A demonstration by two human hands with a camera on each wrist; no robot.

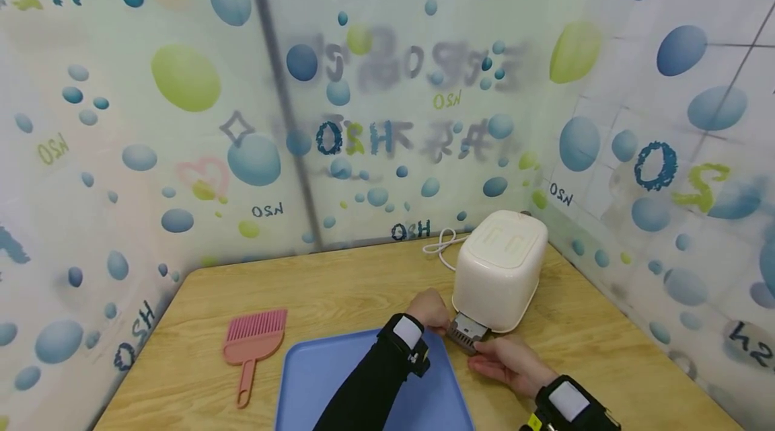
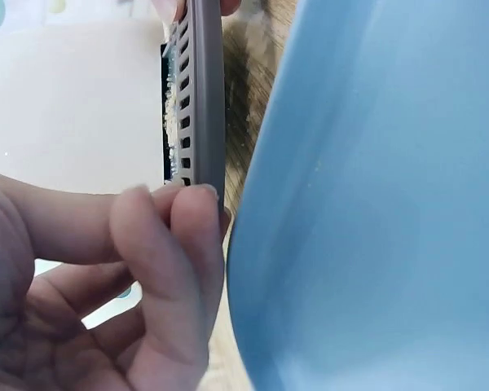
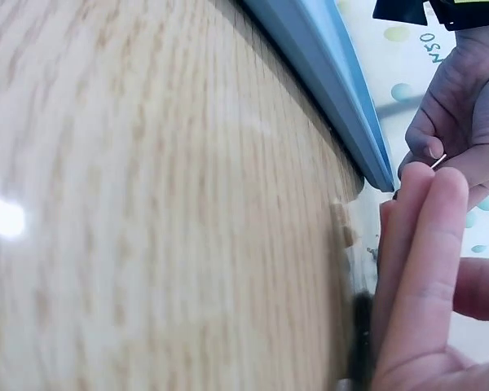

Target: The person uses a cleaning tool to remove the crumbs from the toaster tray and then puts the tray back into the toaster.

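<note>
A white toaster (image 1: 499, 269) stands toward the back right of the table. Partway out of its near lower side is a grey slotted crumb tray (image 1: 467, 331), with pale crumbs (image 2: 172, 122) behind its front edge. The left hand (image 1: 431, 310) pinches one end of the crumb tray between thumb and fingers. At the other end, the right hand (image 1: 514, 362) holds it with its fingertips; in the right wrist view its fingers (image 3: 428, 261) hide most of the part. Beside the left hand lies the edge of a blue tray (image 1: 363, 350).
On the left side of the wooden table (image 1: 339, 296) lies a pink brush-shaped dustpan (image 1: 257, 340). A white cord (image 1: 445, 243) is bundled behind the toaster. Curtains printed with bubbles (image 1: 254, 159) enclose the table at the back and sides.
</note>
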